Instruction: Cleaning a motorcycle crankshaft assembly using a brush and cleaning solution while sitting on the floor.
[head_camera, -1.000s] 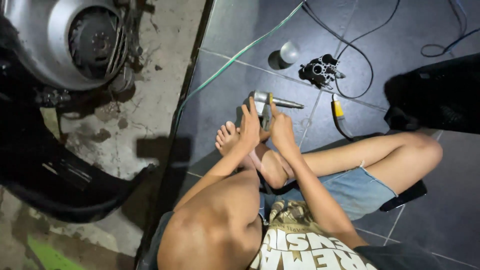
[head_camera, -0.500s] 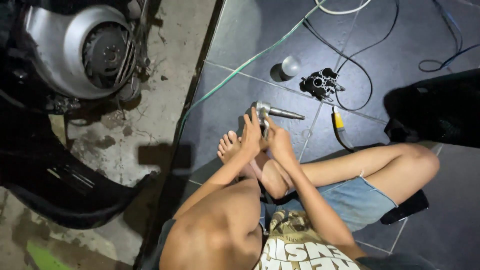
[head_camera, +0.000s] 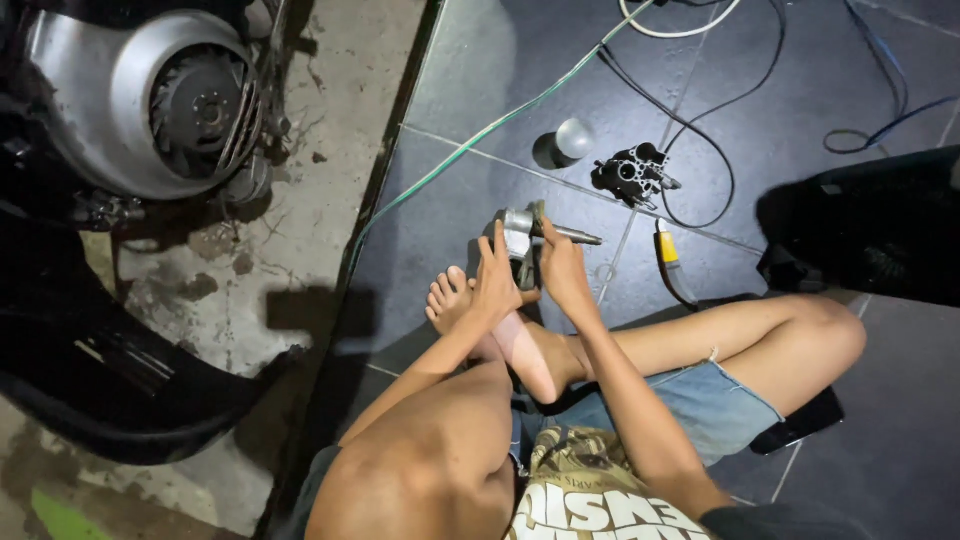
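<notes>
The left hand and right hand are closing together around a grey metal part on the dark tiled floor. Its thin shaft is pointing rightward, beyond the right fingers; the carburettor is lying farther off.

Both hands, metal part slightly nearer the foot.

Single head-worn view, looking steeply down, close over seated lap and floor

Dark tiled floor carries cables, a carburettor, a silver cap.
</notes>
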